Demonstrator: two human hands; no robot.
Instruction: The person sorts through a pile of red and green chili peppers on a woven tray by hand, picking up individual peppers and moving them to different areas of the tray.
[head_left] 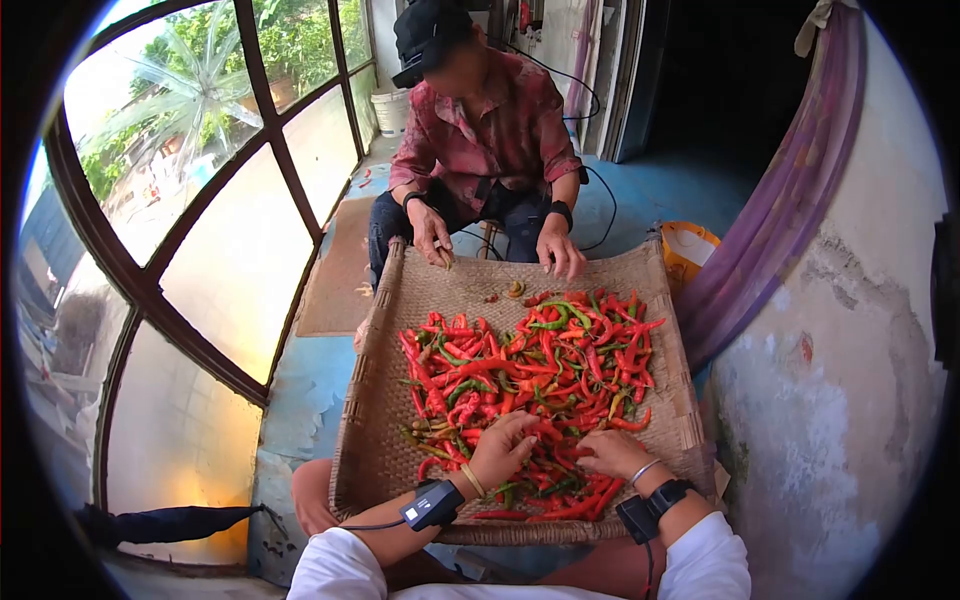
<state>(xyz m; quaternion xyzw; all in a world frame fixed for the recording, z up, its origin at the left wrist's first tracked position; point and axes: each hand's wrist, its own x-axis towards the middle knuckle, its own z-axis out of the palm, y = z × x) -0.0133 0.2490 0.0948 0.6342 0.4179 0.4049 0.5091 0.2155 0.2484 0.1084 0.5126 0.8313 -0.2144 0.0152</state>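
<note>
A heap of chili peppers [470, 370], mostly red with some green, lies on a woven basket tray [400, 290]. My left hand [503, 448] is over the near part of the heap, its fingers curled at a red chili pepper [546, 430]. To its right, my right hand [615, 453] reaches in over the peppers, fingers loosely bent and apart, the tips close to the heap. I see nothing clearly held in it. Several red peppers [590, 505] lie between my wrists and the tray's near rim.
Across the tray sits a person [490, 130], one hand [430, 235] at the far rim and the other [560, 250] over it. A few stems [516, 289] lie near that rim. Windows [240, 250] line the left; a purple curtain [775, 220] and orange bucket [688, 245] stand right.
</note>
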